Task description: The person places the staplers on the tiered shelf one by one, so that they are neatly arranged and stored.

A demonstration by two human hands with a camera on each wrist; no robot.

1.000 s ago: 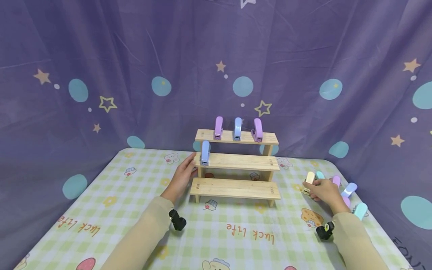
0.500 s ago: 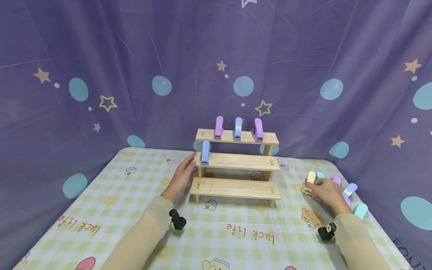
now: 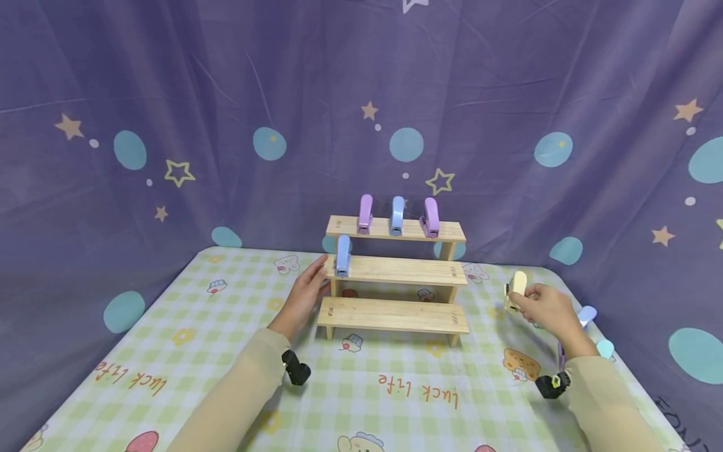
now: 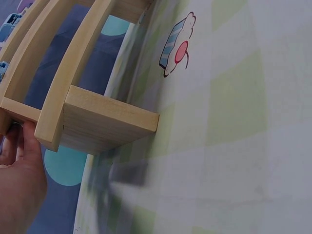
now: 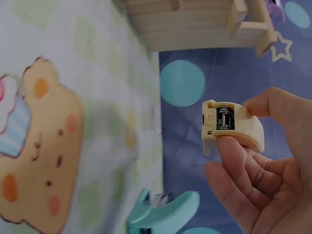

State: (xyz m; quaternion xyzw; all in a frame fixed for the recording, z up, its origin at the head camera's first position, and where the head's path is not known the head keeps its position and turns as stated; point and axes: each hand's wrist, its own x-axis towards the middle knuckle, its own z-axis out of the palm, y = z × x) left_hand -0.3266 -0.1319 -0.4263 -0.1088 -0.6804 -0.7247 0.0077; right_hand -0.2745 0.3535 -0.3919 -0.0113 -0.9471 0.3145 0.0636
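In the head view, a three-tier wooden display shelf (image 3: 395,316) stands mid-table. My left hand (image 3: 303,295) holds the left end of its middle tier; the left wrist view shows the fingers (image 4: 30,141) against the wood. My right hand (image 3: 550,314) pinches a cream mini stapler (image 3: 516,291) above the table. In the right wrist view, thumb and fingers grip the sides of the stapler (image 5: 233,126), its metal spring part facing the camera. On the top tier stand a purple stapler (image 3: 365,215), a blue stapler (image 3: 397,216) and another purple stapler (image 3: 431,218). One blue stapler (image 3: 342,256) stands at the middle tier's left end.
Beyond the right hand lie more staplers, partly hidden by it: a blue one (image 3: 587,314) and a teal one (image 3: 605,348). Another teal stapler (image 5: 165,214) shows in the right wrist view. A checked cloth (image 3: 226,351) covers the table; a purple curtain (image 3: 214,81) hangs behind.
The right hand has raised the cream stapler off the table, and the stapler now leans slightly. The hand and forearm cover more of the staplers behind. The left hand stays put.
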